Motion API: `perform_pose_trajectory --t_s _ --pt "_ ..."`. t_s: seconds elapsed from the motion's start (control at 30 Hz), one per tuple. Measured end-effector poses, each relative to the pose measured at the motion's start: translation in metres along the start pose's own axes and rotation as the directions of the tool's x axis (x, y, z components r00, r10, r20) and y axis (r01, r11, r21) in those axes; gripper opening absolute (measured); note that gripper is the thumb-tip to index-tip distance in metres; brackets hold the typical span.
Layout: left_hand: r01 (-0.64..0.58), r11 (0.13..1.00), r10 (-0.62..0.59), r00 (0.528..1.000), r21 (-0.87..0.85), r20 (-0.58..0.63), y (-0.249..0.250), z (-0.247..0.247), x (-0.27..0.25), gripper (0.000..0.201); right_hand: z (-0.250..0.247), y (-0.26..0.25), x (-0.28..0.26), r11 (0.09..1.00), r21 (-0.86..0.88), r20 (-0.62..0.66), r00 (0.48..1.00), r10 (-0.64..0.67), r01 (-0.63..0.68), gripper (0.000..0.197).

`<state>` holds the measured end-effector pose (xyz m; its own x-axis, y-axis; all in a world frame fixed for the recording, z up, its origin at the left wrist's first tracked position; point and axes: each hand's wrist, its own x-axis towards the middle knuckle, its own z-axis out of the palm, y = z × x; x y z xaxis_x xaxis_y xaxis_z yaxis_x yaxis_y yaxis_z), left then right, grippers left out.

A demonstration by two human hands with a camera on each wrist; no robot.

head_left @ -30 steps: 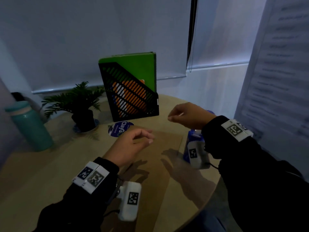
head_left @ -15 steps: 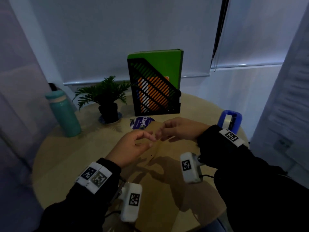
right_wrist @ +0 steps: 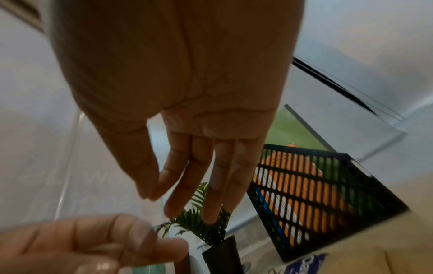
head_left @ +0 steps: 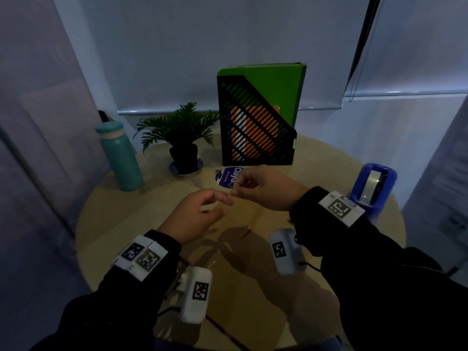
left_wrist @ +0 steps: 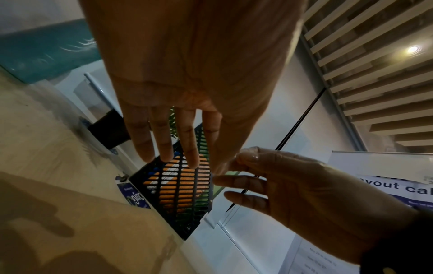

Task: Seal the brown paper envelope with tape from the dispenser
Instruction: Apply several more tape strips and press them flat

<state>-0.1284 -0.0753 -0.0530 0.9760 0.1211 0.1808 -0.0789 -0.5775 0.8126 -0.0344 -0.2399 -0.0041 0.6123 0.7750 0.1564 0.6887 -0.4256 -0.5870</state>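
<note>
Tape strip off dispenser, not yet on envelope

Your right hand (head_left: 263,188) pinches a clear tape strip (right_wrist: 152,207) btwn thumb + forefinger, other fingers (right_wrist: 218,185) loosely extended; left hand (head_left: 197,216) just beside it w/ thumb + index tips closing toward the strip's free end, can't tell if they've got it. Both above the brown paper envelope (head_left: 250,249) lying flat on the bench (head_left: 106,224). Blue dispenser (head_left: 372,186) sits well apart at bench's right edge. Judging: tape pulled, prob cut; left: lower strip over flap, press down. Flap state can't tell
</note>
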Motion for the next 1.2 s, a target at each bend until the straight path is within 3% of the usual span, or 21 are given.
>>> perform_pose_trajectory --t_s 0.33,0.57,0.63,0.73,0.87,0.97,1.03,1.2 --pt "0.083 0.996 -0.083 0.996 0.024 0.012 -0.006 0.001 0.005 0.035 0.015 -0.005 0.002 0.942 -0.324 -0.058 0.992 -0.111 0.087 0.011" --pt "0.139 0.988 -0.136 0.99 -0.065 0.048 -0.011 0.004 0.011 0.046 0.019 -0.008 0.001 0.884 -0.452 -0.037 0.988 -0.152 0.119 0.014" --pt "0.161 0.986 -0.159 0.986 -0.051 0.044 -0.012 0.005 0.015 0.041 0.02 -0.007 0.001 0.88 -0.461 -0.03 0.989 -0.145 0.115 0.015" --pt "0.207 0.976 -0.209 0.978 0.065 0.021 -0.016 0.006 0.022 0.037 0.02 -0.003 0.002 0.942 -0.334 -0.053 0.997 -0.065 0.043 0.015" --pt "0.2 0.964 -0.214 0.974 0.176 0.066 -0.019 0.004 0.026 0.036 0.016 0.009 0.003 0.973 -0.17 -0.025 0.988 0.151 -0.153 0.018" --pt "0.169 0.91 -0.259 0.945 0.378 0.199 -0.017 0.006 0.027 0.028 0.013 0.018 -0.002 0.958 -0.066 0.02 0.959 0.282 -0.281 0.033" --pt "0.15 0.854 -0.314 0.912 0.499 0.263 -0.017 0.009 0.028 0.027 0.015 0.031 -0.002 0.932 0.008 0.048 0.931 0.362 -0.363 0.034" --pt "0.093 0.829 -0.319 0.888 0.551 0.33 -0.018 0.013 0.032 0.031 0.019 0.046 -0.004 0.827 0.167 0.078 0.843 0.532 -0.537 0.034"
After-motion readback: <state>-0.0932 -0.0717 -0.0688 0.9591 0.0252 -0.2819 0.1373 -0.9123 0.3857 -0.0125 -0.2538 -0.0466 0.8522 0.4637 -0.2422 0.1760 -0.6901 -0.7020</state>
